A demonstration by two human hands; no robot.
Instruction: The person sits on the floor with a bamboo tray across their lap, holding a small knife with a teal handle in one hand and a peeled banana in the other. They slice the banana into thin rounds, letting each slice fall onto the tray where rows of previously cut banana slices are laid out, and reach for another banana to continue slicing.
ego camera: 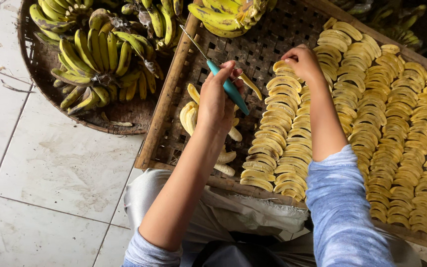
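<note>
Over the woven tray [273, 29], left hand [216, 101] grips a teal-handled knife [226, 84], blade pointing up-left, plus a banana slice [249, 85], likely peeled stock ready to lay. Right hand [302, 62] is curled, fingertips pressing the top of a slice row [277, 128]. Peeled bananas [190, 113] lie beneath the left hand. Bare weave remains above; banana bunches [100, 54] in the basket [35, 64] further left.

Home food-drying workspace: tiled floor [50, 163], woven bamboo tray [174, 99] of banana slices [371, 113], basket [40, 64] of banana bunches [100, 54].
</note>
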